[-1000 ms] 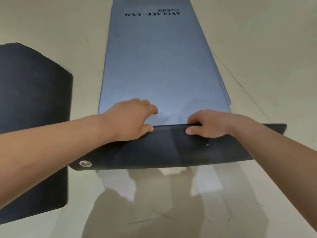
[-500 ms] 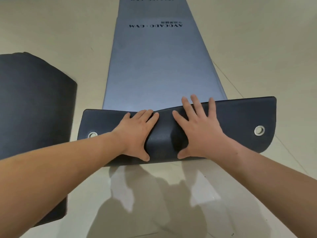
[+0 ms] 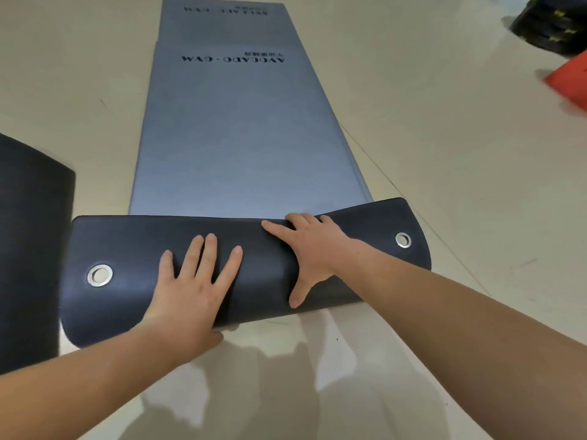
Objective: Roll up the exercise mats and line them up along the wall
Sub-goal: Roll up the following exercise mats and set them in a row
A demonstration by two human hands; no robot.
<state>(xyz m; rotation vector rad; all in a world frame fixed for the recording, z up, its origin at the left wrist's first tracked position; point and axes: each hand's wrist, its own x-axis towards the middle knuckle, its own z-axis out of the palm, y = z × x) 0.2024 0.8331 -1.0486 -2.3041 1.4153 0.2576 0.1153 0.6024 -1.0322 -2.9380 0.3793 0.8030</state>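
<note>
A long grey-blue exercise mat (image 3: 235, 128) with black lettering lies flat on the pale floor, running away from me. Its near end is folded over, showing the black underside (image 3: 127, 249) with a metal eyelet near each corner. My left hand (image 3: 193, 284) lies flat on the folded flap with straight, spread fingers. My right hand (image 3: 309, 249) presses on the flap further right, its fingertips curling over the flap's far edge and its thumb stretched toward me. A second grey-blue mat (image 3: 219, 23) peeks out from beneath at the far end.
A black mat (image 3: 28, 242) lies on the floor at the left, close to the folded end. Dark objects with yellow marks (image 3: 552, 23) and a red thing (image 3: 571, 77) sit at the far right. Pale tiled floor (image 3: 460, 154) surrounds the mats.
The near end went from just lifted to folded well over onto the mat. Both hands slid forward and spread apart on the black flap, and the view tilted up.
</note>
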